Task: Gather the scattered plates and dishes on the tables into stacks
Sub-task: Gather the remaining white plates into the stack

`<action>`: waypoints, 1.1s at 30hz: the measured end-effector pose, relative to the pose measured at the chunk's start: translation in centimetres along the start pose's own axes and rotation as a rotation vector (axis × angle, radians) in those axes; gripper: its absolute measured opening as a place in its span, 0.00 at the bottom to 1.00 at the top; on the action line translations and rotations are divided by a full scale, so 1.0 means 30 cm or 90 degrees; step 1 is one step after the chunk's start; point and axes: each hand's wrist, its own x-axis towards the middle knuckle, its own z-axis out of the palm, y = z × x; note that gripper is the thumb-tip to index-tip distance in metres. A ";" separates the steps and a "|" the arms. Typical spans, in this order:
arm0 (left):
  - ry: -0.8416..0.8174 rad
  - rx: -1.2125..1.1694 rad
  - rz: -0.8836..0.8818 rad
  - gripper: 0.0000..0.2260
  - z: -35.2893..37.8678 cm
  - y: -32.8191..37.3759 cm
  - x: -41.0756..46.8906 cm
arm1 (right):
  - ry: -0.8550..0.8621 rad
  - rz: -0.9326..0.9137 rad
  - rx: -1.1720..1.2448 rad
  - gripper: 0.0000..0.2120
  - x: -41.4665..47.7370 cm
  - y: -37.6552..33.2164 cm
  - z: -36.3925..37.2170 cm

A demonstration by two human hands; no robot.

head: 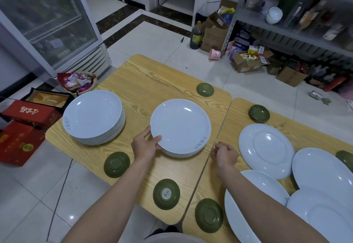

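Observation:
My left hand (pixel 144 145) grips the near-left rim of a short stack of white plates (pixel 181 126) in the middle of the left wooden table (pixel 145 82), thumb on top. A taller stack of white plates (pixel 93 115) stands at that table's left. My right hand (pixel 225 154) hovers over the right table (pixel 298 128) with loosely curled fingers, holding nothing, just left of an upside-down white plate (pixel 266 149). Several more white plates (pixel 322 172) overlap at the near right. Small green dishes (pixel 116 164) lie upside down around both tables, one (pixel 259 113) at the far right.
A glass-door fridge (pixel 47 19) stands at the far left, with red boxes (pixel 21 139) and a snack basket (pixel 77 83) on the floor beside it. Metal shelving (pixel 298 32), cardboard boxes (pixel 248 63) and a dark bottle (pixel 195 36) fill the far right.

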 end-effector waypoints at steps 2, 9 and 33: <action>0.001 0.017 0.001 0.26 -0.002 0.001 0.004 | -0.017 0.000 -0.004 0.09 0.000 0.003 0.006; 0.003 0.059 0.001 0.26 -0.001 0.009 0.011 | -0.066 0.000 -0.017 0.08 -0.008 -0.001 0.030; -0.288 0.976 0.471 0.27 0.242 0.117 -0.272 | -0.325 -0.507 -0.979 0.33 -0.136 -0.208 -0.393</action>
